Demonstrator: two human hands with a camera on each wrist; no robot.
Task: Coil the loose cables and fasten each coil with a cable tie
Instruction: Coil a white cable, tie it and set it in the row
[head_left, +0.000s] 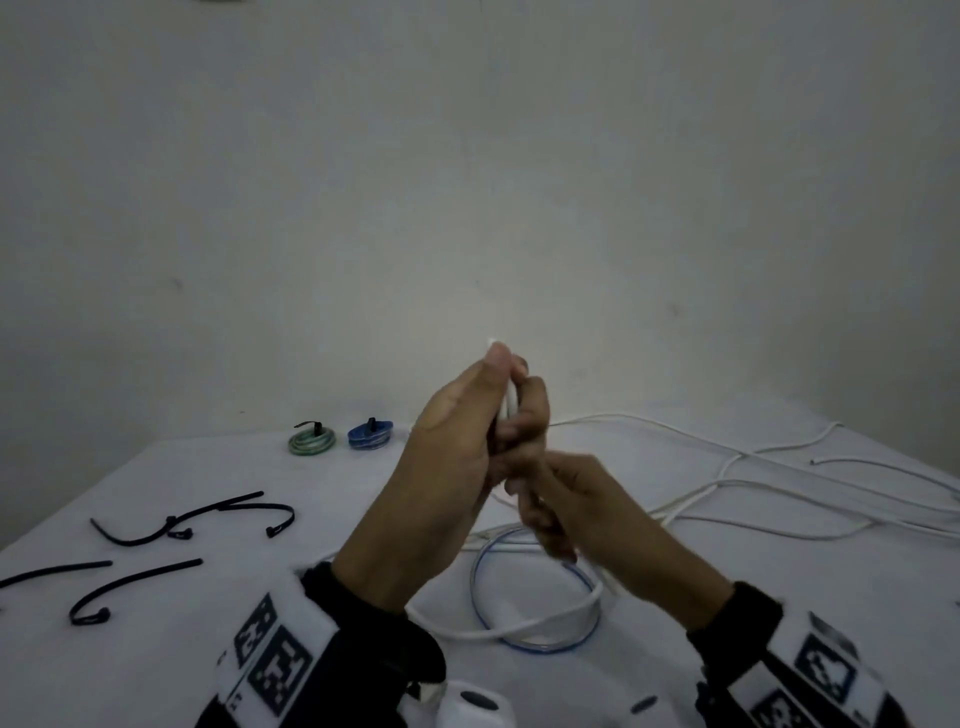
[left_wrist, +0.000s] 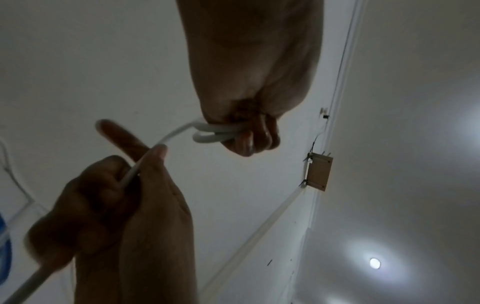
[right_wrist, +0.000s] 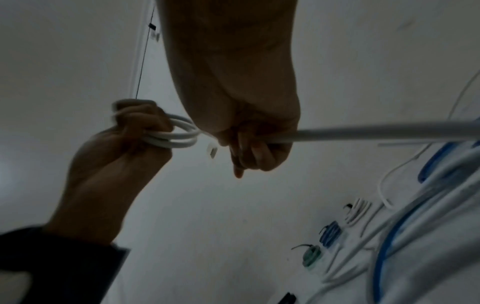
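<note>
My left hand (head_left: 501, 405) is raised above the table and grips a small coil of white cable (head_left: 511, 402) between thumb and fingers. The wrist views show two or three loops of that coil (left_wrist: 213, 133) (right_wrist: 179, 136) sticking out of the left fist (left_wrist: 249, 139). Just below and to the right, my right hand (head_left: 545, 499) holds the free strand of the same cable (right_wrist: 337, 133) in curled fingers (right_wrist: 249, 152). The loose rest of the white cable (head_left: 727, 493) trails over the table to the right. Several black cable ties (head_left: 192, 519) lie at the left.
Two tied coils, green (head_left: 311, 441) and blue (head_left: 370, 435), sit at the table's back edge; the right wrist view shows a white tied coil (right_wrist: 357, 209) beside them. A loose blue cable loop (head_left: 540, 644) lies on the white table (head_left: 156, 649) under my hands.
</note>
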